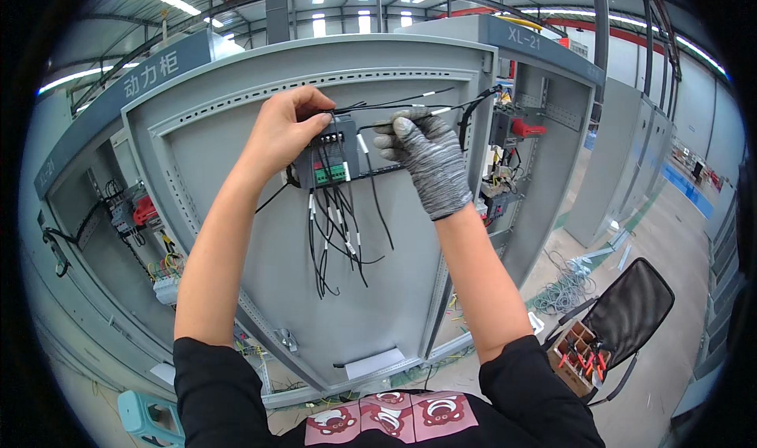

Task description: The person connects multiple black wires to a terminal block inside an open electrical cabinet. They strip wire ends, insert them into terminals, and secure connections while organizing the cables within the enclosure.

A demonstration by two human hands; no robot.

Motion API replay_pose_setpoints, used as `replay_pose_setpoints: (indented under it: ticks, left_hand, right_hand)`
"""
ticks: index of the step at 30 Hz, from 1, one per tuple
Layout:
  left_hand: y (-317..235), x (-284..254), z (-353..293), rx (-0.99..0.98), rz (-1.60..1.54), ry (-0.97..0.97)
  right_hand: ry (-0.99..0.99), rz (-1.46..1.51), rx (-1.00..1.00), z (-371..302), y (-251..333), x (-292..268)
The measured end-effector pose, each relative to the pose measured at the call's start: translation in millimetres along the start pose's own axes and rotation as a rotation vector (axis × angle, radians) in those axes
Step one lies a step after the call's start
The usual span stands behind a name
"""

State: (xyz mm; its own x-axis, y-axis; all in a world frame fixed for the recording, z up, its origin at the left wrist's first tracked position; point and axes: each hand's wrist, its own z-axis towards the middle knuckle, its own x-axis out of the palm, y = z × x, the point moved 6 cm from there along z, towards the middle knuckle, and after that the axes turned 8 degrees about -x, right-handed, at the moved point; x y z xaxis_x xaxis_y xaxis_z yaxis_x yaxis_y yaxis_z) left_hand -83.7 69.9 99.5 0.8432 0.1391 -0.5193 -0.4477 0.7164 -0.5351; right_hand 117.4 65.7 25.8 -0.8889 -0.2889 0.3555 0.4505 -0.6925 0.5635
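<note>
My bare left hand (288,131) is closed in a pinch at the top of a dark grey device (347,150) mounted on the grey cabinet door (331,322). A black wire runs from its fingertips, and the exact grip is partly hidden. My right hand (430,158), in a grey knitted glove, pinches a black wire (371,125) just right of the device. A green terminal block (331,173) sits at the device's lower edge. Below it dangles a bunch of black wires (335,227) with white marker sleeves. More sleeved wires (410,98) stretch right toward the door's edge.
Open cabinets with red-handled switches (528,128) stand on both sides. At the lower right are a black mesh chair (631,306) and a wooden box of pliers (579,357). Loose wire (568,282) lies on the floor. A turquoise stool (146,416) stands lower left.
</note>
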Motion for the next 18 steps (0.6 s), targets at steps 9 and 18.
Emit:
replay_pose_setpoints:
  ticks: [9, 18]
  left_hand:
    - [-6.4, 3.1, -2.2, 0.005, 0.018, -0.004]
    - [-2.7, 3.1, -1.5, -0.005, 0.001, 0.022]
  right_hand:
    - [-0.023, -0.036, -0.099, 8.9, 15.7, -2.9]
    - [-0.012, -0.063, -0.069, 20.2, 7.3, 1.8]
